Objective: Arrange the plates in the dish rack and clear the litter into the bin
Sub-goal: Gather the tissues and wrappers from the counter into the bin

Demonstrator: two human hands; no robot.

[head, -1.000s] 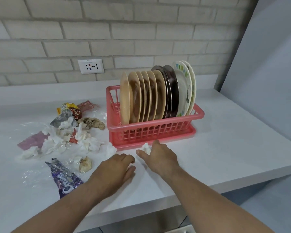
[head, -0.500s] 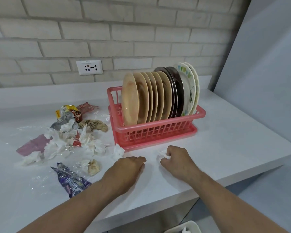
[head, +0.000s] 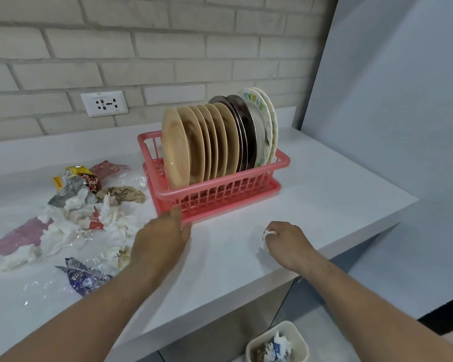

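Observation:
A pink dish rack [head: 221,198] stands on the white counter [head: 324,194] with several plates [head: 207,145] upright in it: tan ones, dark brown ones, and patterned white ones at the back. A pile of litter [head: 76,215] made of crumpled tissues, wrappers and clear plastic lies to the rack's left. My right hand [head: 288,244] is shut on a crumpled white tissue [head: 266,235] near the counter's front edge. My left hand [head: 162,241], blurred, stretches flat toward the rack's front left corner, fingertips almost at it. A cream bin [head: 300,335] with litter inside sits on the floor below.
A purple snack wrapper [head: 85,279] and a brown crumpled scrap [head: 124,257] lie just left of my left forearm. A wall socket [head: 104,103] is set in the brick wall. A grey panel [head: 390,100] closes the counter's right side.
My right hand closed on the tissue in front of the rack and drew it right, toward the counter edge. My left hand moved forward over the tissue by the rack's corner. The bin came into view.

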